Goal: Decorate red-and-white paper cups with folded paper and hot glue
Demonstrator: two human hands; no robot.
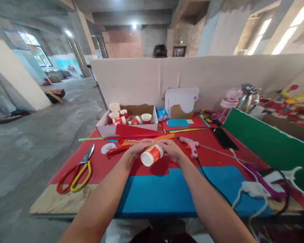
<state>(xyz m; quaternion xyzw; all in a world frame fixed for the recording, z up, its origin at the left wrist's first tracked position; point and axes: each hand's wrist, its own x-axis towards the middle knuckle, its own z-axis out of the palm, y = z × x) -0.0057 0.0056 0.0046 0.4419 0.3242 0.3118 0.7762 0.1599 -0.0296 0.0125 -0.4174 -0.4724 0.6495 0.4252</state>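
A red and white paper cup (pixel 152 155) lies tilted between my two hands, its white base turned toward me. My left hand (pixel 141 147) is closed at the cup's far left side. On the other side my right hand (pixel 170 150) grips the cup near its rim, fingers partly hidden behind it. Just left of my left hand lie red-handled pliers (pixel 116 151) and a white paper disc (pixel 108 148). A pink glue gun (pixel 190 145) rests to the right of my right hand.
Large scissors (pixel 82 170) with red and yellow handles lie at left. Behind my hands stands a box of several paper cups (pixel 105 130). A phone (pixel 224 137), a power strip (pixel 271 185) with cables and a green-sided box (pixel 255 145) occupy the right. A white partition (pixel 192 72) closes the back.
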